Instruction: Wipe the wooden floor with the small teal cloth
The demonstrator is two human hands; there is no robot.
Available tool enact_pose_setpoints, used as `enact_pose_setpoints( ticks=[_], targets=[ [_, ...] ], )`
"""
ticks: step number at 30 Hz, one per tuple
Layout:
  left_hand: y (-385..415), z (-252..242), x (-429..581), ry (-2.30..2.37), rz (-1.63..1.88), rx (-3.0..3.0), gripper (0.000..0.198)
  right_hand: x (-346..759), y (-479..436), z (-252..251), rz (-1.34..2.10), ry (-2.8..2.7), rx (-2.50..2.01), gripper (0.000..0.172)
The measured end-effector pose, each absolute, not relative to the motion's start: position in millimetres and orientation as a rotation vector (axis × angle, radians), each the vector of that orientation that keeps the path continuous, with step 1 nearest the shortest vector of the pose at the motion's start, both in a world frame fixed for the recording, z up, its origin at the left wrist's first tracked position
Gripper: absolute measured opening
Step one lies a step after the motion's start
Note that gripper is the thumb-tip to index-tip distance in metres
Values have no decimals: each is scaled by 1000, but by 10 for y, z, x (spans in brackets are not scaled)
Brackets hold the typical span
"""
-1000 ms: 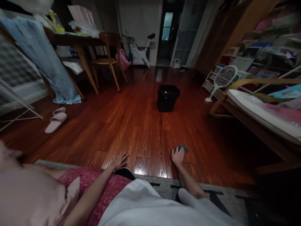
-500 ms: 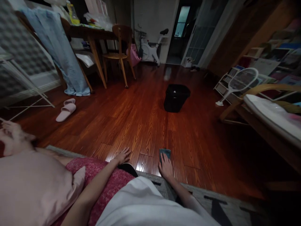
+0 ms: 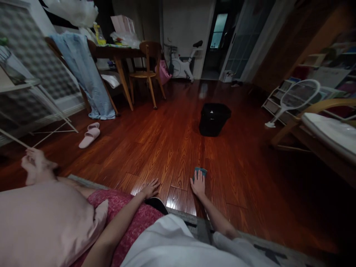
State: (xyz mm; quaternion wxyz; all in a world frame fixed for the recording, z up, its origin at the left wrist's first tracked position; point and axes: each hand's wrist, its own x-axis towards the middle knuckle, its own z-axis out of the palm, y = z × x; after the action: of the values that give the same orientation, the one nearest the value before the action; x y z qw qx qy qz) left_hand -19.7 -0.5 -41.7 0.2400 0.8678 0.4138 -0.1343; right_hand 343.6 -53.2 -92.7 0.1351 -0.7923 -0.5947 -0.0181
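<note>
My right hand (image 3: 198, 184) lies flat on a small teal cloth (image 3: 200, 171), pressing it onto the red-brown wooden floor (image 3: 172, 144) just ahead of me. Only the cloth's far edge shows beyond my fingertips. My left hand (image 3: 150, 188) rests palm down on the floor to the left, fingers spread, holding nothing. Both arms reach forward from my white top over the edge of a grey rug (image 3: 191, 222).
A black bin (image 3: 213, 118) stands mid-floor ahead. Pink slippers (image 3: 89, 135), a table with a chair (image 3: 147, 70) and a hanging blue garment (image 3: 86, 74) are at the left. A wooden cot (image 3: 322, 129) and an electric swatter (image 3: 294, 98) are at the right. Someone's foot (image 3: 35, 165) lies beside a pink pillow (image 3: 44, 226).
My right hand slid the cloth leftward across the floor, then pushed it a little forward. My left hand stayed planted. The view swung to the right.
</note>
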Motion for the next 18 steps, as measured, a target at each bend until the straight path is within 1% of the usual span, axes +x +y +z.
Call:
enact_pose_setpoints(
  ticks=[5, 10, 13, 18],
  targets=[
    [-13, -459, -213, 1125, -317, 2377, 67, 3124, -1022, -1019, -71, -2078, -2020, 65],
    [-35, -429, -215, 1132, -310, 2362, 65, 2941, -1390, -1007, -25, -2152, -1963, 62],
    [-37, -413, -218, 1116, -305, 2362, 66, 2916, -1186, -923, 15, -2116, -2012, 62],
    [-45, -368, -202, 1143, -335, 2353, 69, 2919, -460, -747, 99, -1956, -2226, 65]
  ],
)
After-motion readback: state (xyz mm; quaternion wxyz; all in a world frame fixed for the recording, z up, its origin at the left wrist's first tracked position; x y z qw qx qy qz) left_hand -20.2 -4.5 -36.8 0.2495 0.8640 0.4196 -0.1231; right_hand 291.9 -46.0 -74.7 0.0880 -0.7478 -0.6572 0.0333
